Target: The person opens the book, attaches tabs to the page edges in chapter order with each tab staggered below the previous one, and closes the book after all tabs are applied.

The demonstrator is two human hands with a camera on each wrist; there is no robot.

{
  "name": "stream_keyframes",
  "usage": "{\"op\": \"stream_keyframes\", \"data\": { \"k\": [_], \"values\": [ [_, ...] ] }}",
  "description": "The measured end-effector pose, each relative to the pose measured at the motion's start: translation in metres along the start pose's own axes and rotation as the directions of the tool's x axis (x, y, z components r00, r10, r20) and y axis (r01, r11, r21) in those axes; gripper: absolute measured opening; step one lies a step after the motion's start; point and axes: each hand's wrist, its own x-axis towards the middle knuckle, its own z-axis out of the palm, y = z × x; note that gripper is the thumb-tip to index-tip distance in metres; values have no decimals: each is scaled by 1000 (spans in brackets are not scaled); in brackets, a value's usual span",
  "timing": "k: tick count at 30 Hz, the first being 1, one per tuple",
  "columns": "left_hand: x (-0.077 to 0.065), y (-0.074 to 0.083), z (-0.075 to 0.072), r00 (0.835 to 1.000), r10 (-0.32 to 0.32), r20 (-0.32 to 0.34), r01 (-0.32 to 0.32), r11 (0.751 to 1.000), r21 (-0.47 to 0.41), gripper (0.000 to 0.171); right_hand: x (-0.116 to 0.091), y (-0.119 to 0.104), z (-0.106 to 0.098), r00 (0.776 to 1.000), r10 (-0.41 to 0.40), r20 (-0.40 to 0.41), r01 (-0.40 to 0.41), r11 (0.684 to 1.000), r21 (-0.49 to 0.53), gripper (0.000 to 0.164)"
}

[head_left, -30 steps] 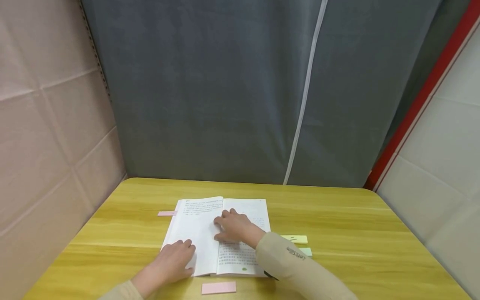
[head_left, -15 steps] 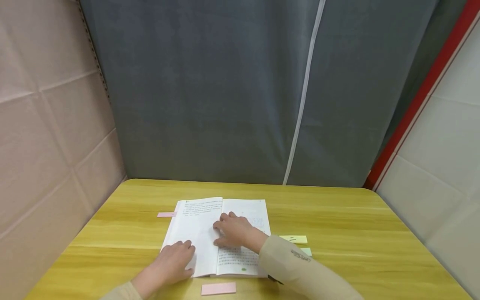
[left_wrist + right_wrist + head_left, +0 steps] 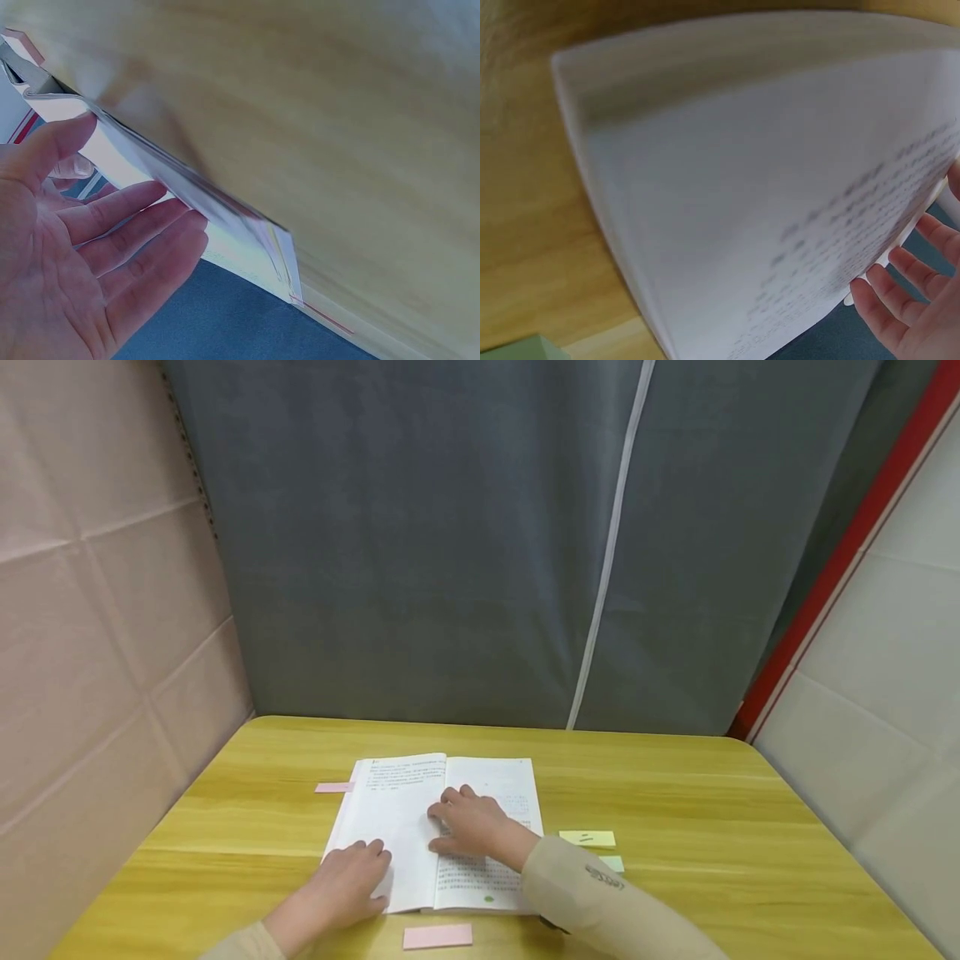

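An open book (image 3: 401,835) with printed pages lies on the yellow wood-grain table (image 3: 697,827). My left hand (image 3: 348,877) rests on the lower left of its left page. In the left wrist view those fingers (image 3: 135,232) are spread, tips and thumb right at the page. Across the right page reaches my right hand (image 3: 472,827), its fingertips on the gutter between the two pages. The right wrist view has the fingers (image 3: 881,304) extended, tips at the far side of the printed page (image 3: 727,202). Neither hand grips anything.
A pink strip (image 3: 334,787) sticks out from the book's left edge. In front of the book lies a pink sticky pad (image 3: 437,936). A yellow pad (image 3: 588,839) with dark marks and a green pad (image 3: 612,864) lie to its right. A grey curtain (image 3: 450,543) hangs behind the table.
My right hand has slid slightly toward me along the gutter, and its sleeve has shifted a little right, uncovering more of the yellow pad. The left hand stays put.
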Motion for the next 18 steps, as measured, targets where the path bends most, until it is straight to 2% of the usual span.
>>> {"op": "stream_keyframes", "data": {
  "k": [18],
  "values": [
    [1, 0, -1, 1000, -14, 9, 14, 1000, -11, 34, -10, -7, 1, 999, -36, 1, 36, 999, -3, 45]
  ]
}}
